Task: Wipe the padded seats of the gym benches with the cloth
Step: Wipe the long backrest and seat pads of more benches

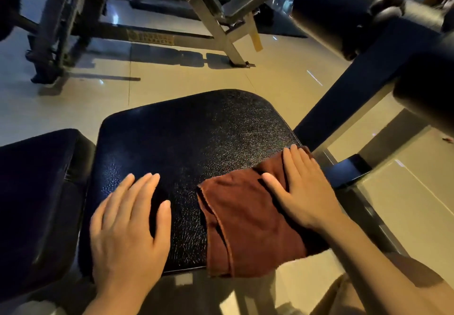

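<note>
Now, in the head view, you look down on a black padded seat (186, 147) with a cracked, leathery skin, and both of your bare hands lie on it. Your right hand (303, 191) rests flat on a reddish-brown cloth (248, 223), its fingers (292, 160) straight and spread, pressing the fabric down instead of gripping it. That cloth lies rumpled over the near right part of the seat, with one fold hanging over the front edge and its far corner reaching the right rim under your fingertips. Your left hand (127, 231) lies palm down on the bare surface just left of the cloth, fingers relaxed and slightly apart, holding nothing; a strip of uncovered padding shows between the thumb and the cloth's left edge.

Just beside the seat on the left sits a second black pad (36, 191), separated from it by a narrow gap. To the upper right, thick black roller pads (329, 12) stand on a dark frame arm (363, 83) that slopes down toward the seat's right side. Beyond the seat, a pale tiled floor (172, 81) carries the metal frame (213, 19) of another machine, blurred at the top of the view.
</note>
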The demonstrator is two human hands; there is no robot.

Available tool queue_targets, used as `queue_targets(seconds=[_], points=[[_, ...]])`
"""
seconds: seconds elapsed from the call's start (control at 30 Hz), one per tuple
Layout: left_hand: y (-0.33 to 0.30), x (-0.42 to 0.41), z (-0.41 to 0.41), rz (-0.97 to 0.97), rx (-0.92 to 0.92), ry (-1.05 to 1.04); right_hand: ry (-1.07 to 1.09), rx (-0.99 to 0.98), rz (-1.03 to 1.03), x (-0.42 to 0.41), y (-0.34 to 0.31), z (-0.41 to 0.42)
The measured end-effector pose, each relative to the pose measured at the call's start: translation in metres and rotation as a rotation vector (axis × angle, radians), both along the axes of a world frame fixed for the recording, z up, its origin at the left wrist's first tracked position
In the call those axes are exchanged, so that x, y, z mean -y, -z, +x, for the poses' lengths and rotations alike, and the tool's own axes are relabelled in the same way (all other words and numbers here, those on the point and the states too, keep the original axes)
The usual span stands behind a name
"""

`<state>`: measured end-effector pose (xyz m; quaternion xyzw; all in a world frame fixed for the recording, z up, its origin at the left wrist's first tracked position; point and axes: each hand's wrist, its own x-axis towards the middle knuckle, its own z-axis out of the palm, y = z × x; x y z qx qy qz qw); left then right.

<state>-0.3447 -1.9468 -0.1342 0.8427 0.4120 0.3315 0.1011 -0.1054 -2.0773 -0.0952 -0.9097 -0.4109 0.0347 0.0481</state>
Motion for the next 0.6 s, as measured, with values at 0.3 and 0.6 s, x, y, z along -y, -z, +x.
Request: queue_targets(seconds=[0.3, 0.6], points=[[0.002, -0.001, 0.004, 0.068, 0.072, -0.023, -0.238, 0.068, -0.069, -0.148, 0.003, 0.123], [0.003, -0.004, 0.002, 0.049, 0.053, -0.029, -0.176, 0.074, -0.030, -0.128, 0.012, 0.046]])
